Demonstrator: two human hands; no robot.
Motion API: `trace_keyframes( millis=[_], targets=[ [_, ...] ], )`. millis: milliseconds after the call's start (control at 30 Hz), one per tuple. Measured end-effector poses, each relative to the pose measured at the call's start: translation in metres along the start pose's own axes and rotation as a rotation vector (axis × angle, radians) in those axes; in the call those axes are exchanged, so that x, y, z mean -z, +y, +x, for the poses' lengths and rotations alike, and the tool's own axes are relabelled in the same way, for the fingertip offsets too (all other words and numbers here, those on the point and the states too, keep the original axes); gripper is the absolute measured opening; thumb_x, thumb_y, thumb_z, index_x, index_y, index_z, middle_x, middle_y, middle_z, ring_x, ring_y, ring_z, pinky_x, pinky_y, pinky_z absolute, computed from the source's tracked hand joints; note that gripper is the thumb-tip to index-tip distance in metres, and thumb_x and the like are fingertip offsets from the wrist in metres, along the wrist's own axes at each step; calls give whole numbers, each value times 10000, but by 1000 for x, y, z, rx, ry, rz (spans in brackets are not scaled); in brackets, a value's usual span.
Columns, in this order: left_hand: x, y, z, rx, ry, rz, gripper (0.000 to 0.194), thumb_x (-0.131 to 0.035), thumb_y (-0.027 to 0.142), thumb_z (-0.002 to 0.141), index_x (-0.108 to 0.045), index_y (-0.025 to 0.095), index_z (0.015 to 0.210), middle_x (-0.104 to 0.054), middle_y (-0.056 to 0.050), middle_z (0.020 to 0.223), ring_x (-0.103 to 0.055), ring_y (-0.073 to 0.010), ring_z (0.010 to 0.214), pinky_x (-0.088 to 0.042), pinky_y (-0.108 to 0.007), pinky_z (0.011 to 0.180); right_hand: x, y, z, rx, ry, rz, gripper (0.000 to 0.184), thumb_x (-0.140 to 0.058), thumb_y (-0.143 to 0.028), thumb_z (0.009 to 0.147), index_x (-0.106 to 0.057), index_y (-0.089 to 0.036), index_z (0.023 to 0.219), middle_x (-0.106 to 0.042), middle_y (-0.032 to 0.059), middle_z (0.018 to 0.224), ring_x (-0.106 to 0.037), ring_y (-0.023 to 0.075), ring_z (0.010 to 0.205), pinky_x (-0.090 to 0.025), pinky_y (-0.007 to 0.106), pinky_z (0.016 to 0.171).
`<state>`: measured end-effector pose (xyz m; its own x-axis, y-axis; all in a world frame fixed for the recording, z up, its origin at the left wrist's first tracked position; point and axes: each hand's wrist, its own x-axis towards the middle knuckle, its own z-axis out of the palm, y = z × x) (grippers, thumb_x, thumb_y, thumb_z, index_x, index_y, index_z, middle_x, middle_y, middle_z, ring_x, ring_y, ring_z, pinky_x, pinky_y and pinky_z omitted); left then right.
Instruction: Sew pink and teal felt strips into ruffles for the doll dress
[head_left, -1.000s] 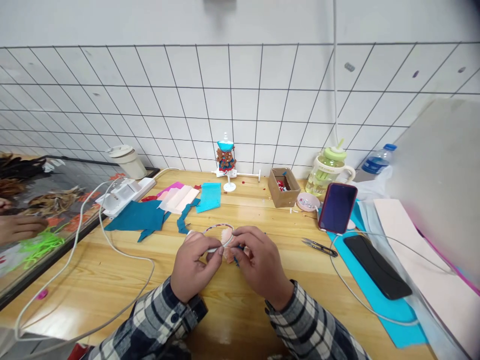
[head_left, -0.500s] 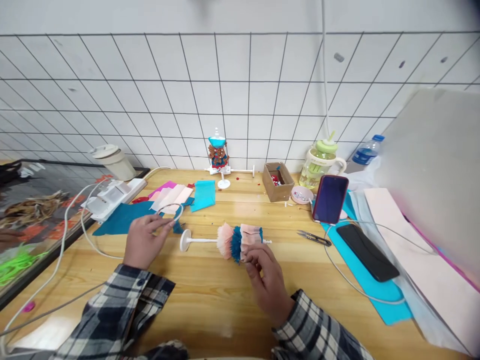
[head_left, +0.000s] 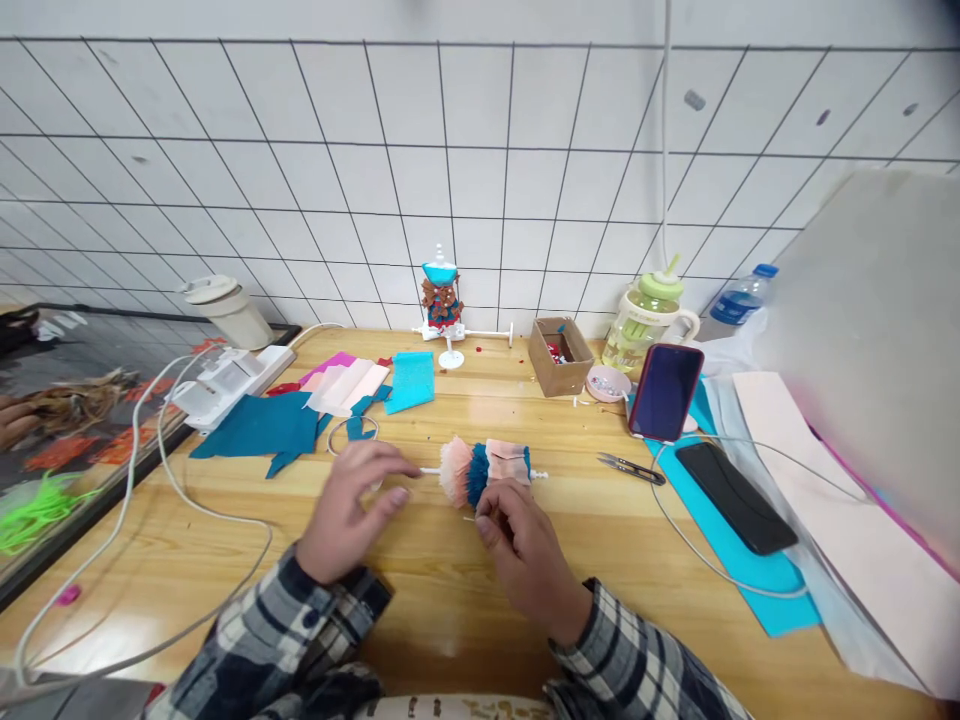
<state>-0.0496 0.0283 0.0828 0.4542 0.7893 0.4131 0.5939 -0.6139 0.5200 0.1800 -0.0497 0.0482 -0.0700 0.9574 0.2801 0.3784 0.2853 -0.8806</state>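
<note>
A white plastic stand (head_left: 430, 470) lies on its side on the wooden table, wrapped with a ruffled peach paper piece (head_left: 454, 472), a dark blue ruffle (head_left: 478, 474) and a pleated pale pink strip (head_left: 507, 460). My left hand (head_left: 356, 510) hovers over the stand's base end, thumb and fingers apart, holding nothing; it hides the base. Beside the ruffles, my right hand (head_left: 531, 550) is closed in a pinch, a thin pale strand (head_left: 470, 518) sticking out from its fingertips. A thin white ring (head_left: 352, 433) lies beyond my left hand.
Blue paper (head_left: 259, 425) and a power strip (head_left: 232, 385) lie left. A finished figure (head_left: 442, 305) stands at the back near a cardboard box (head_left: 561, 360). Right are thread snips (head_left: 631, 468), an upright phone (head_left: 666, 392), a flat black phone (head_left: 735, 497) and a pitcher (head_left: 643, 325).
My left hand has let go of the white ring and moved right and nearer, towards the stand. My right hand has shifted slightly down from the pink strip, still pinching.
</note>
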Motion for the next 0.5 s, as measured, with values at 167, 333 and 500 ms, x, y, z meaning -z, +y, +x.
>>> trace_keyframes(
  millis=[167, 333, 500],
  targets=[
    [-35, 44, 2, -37, -223, -114, 287, -505, 471, 892, -678, 242, 878, -634, -35, 963, -541, -220, 954, -350, -409, 895, -2, -6, 0, 3, -5, -20, 75, -486, -126, 884, -498, -198, 871, -552, 20, 893, -505, 159, 854, -402, 287, 761],
    [-41, 45, -3, -85, -181, -40, 216, -526, 329, 893, -684, 244, 773, -632, -31, 933, -527, -206, 935, -332, -415, 896, -7, -3, -5, -1, 39, -90, 80, -489, -118, 862, -508, -196, 867, -557, 26, 891, -513, 162, 849, -421, 291, 744],
    [-42, 46, -9, -142, -113, -73, 175, -559, 277, 871, -704, 249, 777, -618, -38, 868, -525, -198, 883, -388, -380, 818, -11, 1, -4, -26, 102, -44, 43, -534, -158, 844, -535, -199, 830, -569, 18, 856, -514, 132, 706, -435, 258, 617]
  ],
)
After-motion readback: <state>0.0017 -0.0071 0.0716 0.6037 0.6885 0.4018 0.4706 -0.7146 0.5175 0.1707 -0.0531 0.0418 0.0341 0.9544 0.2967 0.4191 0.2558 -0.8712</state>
